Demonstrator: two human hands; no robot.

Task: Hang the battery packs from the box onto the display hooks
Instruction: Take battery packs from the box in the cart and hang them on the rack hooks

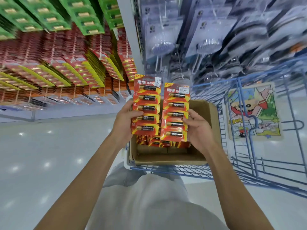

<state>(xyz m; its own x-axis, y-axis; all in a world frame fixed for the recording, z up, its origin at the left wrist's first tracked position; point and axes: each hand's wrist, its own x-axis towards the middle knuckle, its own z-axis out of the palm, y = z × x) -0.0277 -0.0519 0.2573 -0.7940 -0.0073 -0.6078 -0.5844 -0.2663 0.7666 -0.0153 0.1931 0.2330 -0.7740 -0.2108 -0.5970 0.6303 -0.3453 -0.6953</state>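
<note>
My left hand (123, 123) grips a red and yellow battery pack (147, 97) by its left edge, thumb across the front. My right hand (198, 128) grips a second, matching battery pack (176, 103) by its right edge. Both packs stand upright side by side above an open cardboard box (169, 157). More red battery packs (162, 142) lie inside the box, partly hidden behind the two held ones. Display hooks loaded with red battery packs (66, 70) fill the shelving at upper left.
The box sits in a blue wire cart (249, 170) with a cartoon picture board (252, 112) in its right section. Green packs (54, 15) hang above the red ones. Clear blister packs (207, 42) hang at upper right. A glossy white floor (41, 155) spreads on the left.
</note>
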